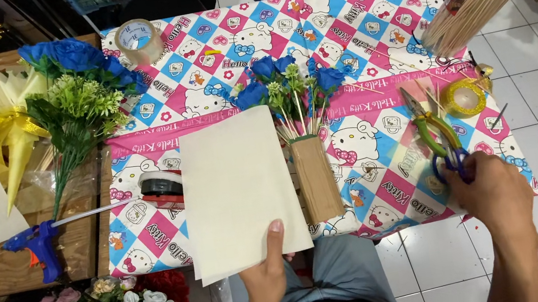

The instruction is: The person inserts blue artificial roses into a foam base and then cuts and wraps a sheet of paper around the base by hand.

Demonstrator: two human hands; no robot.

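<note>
Left hand (267, 274) pinches the near edge of a cream paper sheet (238, 190), its long axis running away across the patterned table (362, 12). Right hand (489, 194) closes on blue-handled scissors (447, 147), blades pointing away. Beside the sheet, a cardboard holder (315, 178) carries blue flowers (286, 75) on sticks.

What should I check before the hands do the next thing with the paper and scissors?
1. Left hand pinches the cream paper sheet at its near edge: ok.
2. Right hand is on the scissors handles: ok.
3. Scissors blades are shut: cannot tell.
4. Paper lies flat, uncreased: ok.
5. Blue flower bunch in its cardboard wrap lies beside the paper, not under it: ok.
6. Blue glue gun is away from both hands: ok.
</note>
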